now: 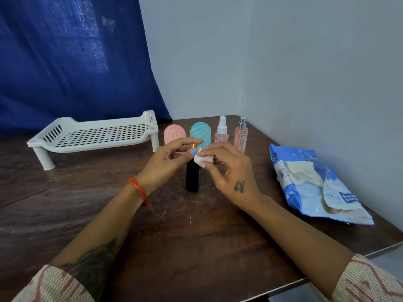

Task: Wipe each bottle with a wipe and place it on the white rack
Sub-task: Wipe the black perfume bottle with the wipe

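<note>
- My left hand pinches the gold cap of the black bottle between thumb and fingers, closed on it.
- The black bottle stands upright on the wooden table, centre, in front of the other bottles.
- My right hand has its fingers closed on a folded white wipe, pressed against the bottle's upper part just below the cap.
- The white rack sits on the table back left, well apart from the black bottle, nothing on it.
- Behind my hands, in a row: pink bottle, teal bottle, small pink spray bottle, taller clear spray bottle.
- The blue wipes pack lies at right near the wall, open, a wipe sticking out.
</note>
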Tool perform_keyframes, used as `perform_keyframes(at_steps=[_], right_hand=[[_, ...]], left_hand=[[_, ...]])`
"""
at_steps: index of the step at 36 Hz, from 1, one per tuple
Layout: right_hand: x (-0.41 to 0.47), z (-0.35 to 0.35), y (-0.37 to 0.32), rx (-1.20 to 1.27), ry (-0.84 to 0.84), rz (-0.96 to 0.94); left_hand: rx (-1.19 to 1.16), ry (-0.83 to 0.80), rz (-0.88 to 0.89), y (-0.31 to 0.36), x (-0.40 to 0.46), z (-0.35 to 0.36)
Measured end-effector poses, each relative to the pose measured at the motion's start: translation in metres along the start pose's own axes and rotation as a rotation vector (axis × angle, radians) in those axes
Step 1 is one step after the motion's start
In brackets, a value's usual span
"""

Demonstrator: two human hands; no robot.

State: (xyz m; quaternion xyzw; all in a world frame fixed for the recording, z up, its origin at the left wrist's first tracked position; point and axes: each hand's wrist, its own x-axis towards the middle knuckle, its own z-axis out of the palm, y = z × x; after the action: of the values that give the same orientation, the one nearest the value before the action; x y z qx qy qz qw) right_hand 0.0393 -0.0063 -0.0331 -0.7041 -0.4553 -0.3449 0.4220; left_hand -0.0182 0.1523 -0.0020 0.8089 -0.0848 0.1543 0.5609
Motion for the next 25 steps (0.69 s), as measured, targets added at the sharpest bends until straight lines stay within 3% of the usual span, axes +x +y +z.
perform_keyframes(at_steps=[9,14,19,25], right_hand=[[-0.002,0.001,0.01,-0.001,-0.064,0.1],[0.002,0.0,0.005,0.006,0.085,0.152],[0.0,-0.002,-0.002,0.013,0.004,-0.02],[-0.001,-0.001,0.001,0.014,-0.041,-0.02]], left_hand=[[-0.036,0.056,-0.053,-0.001,0.0,-0.001],[-0.071,0.067,-0.094,0.0,-0.001,-0.001],[-0.101,0.07,-0.088,-0.001,-0.001,0.0],[-0.077,0.07,-0.089,-0.006,0.001,0.0]])
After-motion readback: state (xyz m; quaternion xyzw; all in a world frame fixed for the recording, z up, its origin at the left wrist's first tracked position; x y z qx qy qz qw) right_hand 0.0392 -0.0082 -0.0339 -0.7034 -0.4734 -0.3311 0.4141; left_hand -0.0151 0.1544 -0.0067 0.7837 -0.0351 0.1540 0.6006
